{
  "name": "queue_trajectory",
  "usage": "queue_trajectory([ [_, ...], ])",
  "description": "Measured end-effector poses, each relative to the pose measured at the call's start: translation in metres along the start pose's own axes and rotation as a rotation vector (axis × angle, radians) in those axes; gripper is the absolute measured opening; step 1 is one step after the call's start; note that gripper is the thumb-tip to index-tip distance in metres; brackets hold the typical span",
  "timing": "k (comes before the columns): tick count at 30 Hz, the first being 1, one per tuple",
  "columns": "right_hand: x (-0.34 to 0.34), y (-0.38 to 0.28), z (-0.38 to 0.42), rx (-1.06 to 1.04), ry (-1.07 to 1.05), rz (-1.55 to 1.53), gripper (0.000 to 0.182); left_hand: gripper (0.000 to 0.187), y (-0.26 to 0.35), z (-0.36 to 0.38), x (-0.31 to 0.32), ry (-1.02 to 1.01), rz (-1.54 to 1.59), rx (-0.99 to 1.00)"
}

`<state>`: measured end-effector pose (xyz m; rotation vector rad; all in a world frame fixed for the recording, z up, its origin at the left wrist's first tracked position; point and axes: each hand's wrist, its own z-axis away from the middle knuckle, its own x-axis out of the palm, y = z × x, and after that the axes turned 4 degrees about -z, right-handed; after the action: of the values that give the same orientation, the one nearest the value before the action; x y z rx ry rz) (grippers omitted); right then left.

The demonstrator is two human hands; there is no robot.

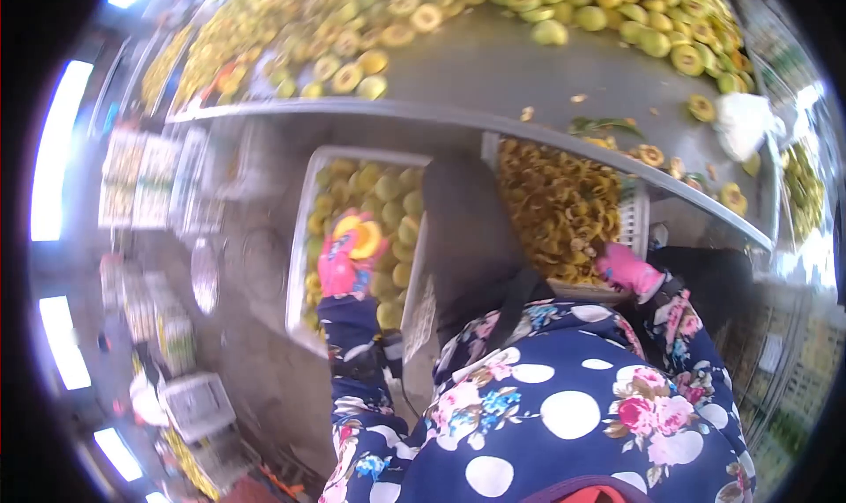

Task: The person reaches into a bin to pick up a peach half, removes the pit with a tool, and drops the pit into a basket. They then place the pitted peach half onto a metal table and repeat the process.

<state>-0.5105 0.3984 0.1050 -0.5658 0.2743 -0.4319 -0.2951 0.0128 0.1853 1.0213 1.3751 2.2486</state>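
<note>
My left hand (pixel 342 267), in a pink glove, is closed around cut yellow peach halves (pixel 363 239) with their orange flesh facing up. It is over a white crate (pixel 297 283) filled with yellow-green peaches (pixel 388 188). My right hand (pixel 631 272), also gloved in pink, is at the near right corner of another crate (pixel 633 221) heaped with brownish-yellow fruit scraps (pixel 555 203). Its fingers look curled, but whatever they may hold is too small and blurred to make out.
Ahead, a metal table (pixel 458 67) with a raised edge carries piles of peach halves (pixel 652 14). A white bag (pixel 742 126) lies at its right end. My dark-clothed leg (pixel 471 230) is between the two crates. Stacked white crates (pixel 141 177) stand to the left.
</note>
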Motion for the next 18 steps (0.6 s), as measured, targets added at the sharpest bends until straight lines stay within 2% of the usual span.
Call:
queue_trajectory([
  [2, -0.002, 0.039, -0.03, 0.049, 0.032, -0.225, 0.014, 0.035, 0.021, 0.028, -0.06, 0.412, -0.242, 0.164],
  [3, 0.003, 0.033, -0.025, 0.035, 0.002, -0.226, 0.015, 0.036, 0.023, 0.04, -0.11, 0.505, -0.299, 0.173],
  [5, 0.007, 0.013, -0.001, 0.018, -0.049, -0.235, 0.017, 0.032, 0.025, 0.076, -0.171, 0.726, -0.287, 0.175],
  [8, 0.0, 0.019, -0.004, 0.082, 0.046, -0.197, 0.019, 0.033, -0.01, 0.12, -0.215, 0.942, -0.177, 0.028],
  [11, 0.006, 0.019, -0.006, 0.067, 0.036, -0.163, 0.022, 0.035, -0.045, 0.15, -0.24, 1.021, -0.216, -0.002],
  [14, 0.003, 0.026, -0.009, 0.078, 0.049, -0.15, 0.02, 0.041, -0.1, 0.142, -0.267, 0.961, -0.559, 0.162],
  [15, 0.004, 0.023, -0.007, 0.099, 0.069, -0.142, 0.019, 0.05, -0.112, 0.137, -0.265, 0.939, -0.587, 0.258],
  [18, 0.0, 0.039, -0.017, 0.144, 0.038, -0.273, 0.014, 0.058, -0.134, 0.131, -0.225, 0.969, -1.736, -0.214],
])
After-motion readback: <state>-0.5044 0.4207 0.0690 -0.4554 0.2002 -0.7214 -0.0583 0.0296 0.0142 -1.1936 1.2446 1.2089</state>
